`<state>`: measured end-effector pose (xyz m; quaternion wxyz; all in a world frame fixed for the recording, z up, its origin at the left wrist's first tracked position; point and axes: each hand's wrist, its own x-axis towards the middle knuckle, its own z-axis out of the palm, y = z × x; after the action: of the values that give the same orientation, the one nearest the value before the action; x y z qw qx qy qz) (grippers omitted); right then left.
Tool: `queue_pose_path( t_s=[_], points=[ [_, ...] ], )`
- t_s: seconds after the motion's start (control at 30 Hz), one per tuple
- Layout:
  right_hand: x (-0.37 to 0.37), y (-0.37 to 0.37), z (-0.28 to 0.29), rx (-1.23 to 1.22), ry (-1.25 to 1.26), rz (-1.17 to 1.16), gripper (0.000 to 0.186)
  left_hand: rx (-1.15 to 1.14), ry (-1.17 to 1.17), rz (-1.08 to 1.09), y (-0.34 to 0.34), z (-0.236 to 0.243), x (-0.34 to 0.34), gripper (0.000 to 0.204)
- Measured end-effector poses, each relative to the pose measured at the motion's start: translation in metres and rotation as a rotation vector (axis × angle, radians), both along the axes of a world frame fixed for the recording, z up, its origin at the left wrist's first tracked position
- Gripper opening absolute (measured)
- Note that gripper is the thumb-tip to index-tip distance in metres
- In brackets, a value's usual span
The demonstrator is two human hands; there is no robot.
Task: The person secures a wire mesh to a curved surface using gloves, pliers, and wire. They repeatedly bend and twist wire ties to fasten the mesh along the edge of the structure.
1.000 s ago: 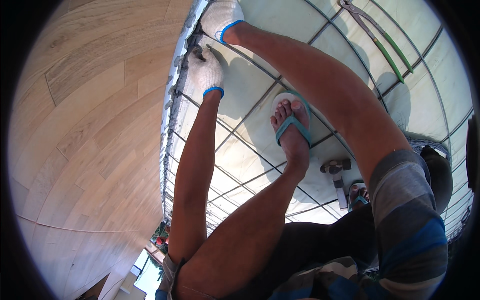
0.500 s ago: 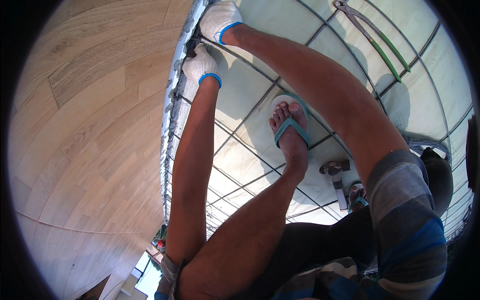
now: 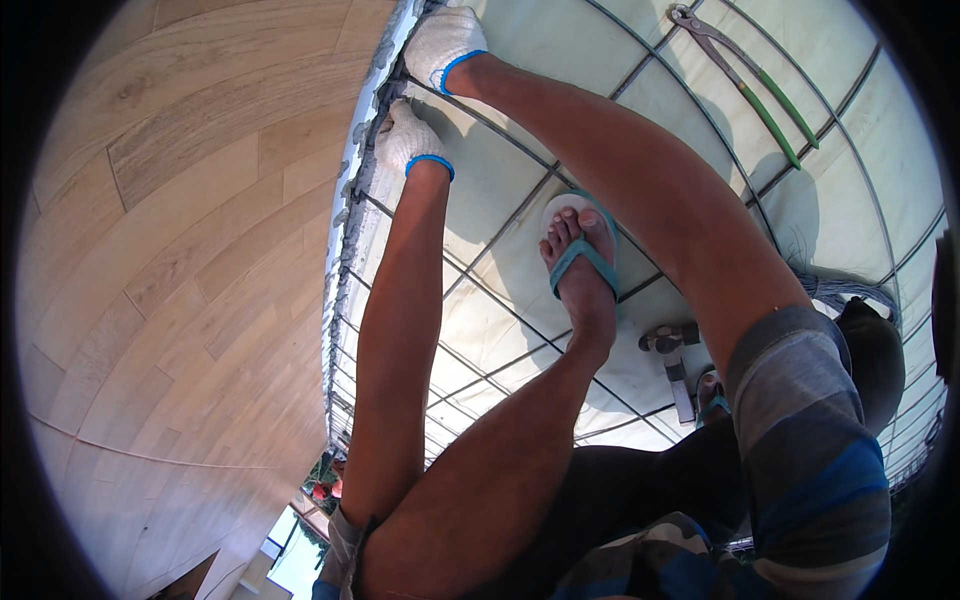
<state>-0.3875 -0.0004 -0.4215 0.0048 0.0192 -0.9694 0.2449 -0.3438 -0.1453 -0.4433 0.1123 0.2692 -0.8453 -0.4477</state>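
Observation:
Both my hands wear white knitted gloves with blue cuffs and are at the ragged bottom edge of the panelled wall [image 3: 340, 215], by the end of the steel bar mesh [image 3: 500, 220]. My left hand [image 3: 406, 138] has its fingers curled in close to the bars. Whatever is inside its grip is too small or hidden to make out. Farther along the edge, my right hand [image 3: 447, 48] is closed too, its fingertips hidden against the wall. What it grips does not show.
Tying pincers [image 3: 745, 85] with green handles lie on the mesh at the far right. A hammer [image 3: 674, 370] rests by my foot in a teal flip-flop [image 3: 582, 255]. Near my right elbow is a bundle of wire [image 3: 845, 288]. Pale sheeting [image 3: 640, 160] lies under the bars.
My left hand has shifted slightly to the right and nearer to me, a little off the wall edge. My right hand has barely moved. The pincers and hammer lie unchanged.

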Motion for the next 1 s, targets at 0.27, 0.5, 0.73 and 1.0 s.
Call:
queue_pose_path(
  t_s=[0.27, 0.5, 0.73, 1.0],
  points=[
    [0.001, 0.003, 0.005, 0.055, 0.045, -0.001, 0.017, 0.276, -0.038, 0.161, -0.012, -0.014, -0.018, 0.027],
    [0.009, 0.003, 0.012, 0.090, 0.019, -0.006, 0.017, 0.446, -0.018, 0.070, 0.000, -0.003, 0.001, 0.021],
    [0.007, 0.005, 0.009, 0.095, -0.005, 0.023, 0.019, 0.396, -0.031, 0.147, 0.005, -0.002, -0.007, 0.027],
    [0.007, 0.010, -0.004, 0.046, 0.054, -0.015, 0.019, 0.287, -0.072, 0.181, 0.010, -0.002, -0.013, 0.031]
  ],
)
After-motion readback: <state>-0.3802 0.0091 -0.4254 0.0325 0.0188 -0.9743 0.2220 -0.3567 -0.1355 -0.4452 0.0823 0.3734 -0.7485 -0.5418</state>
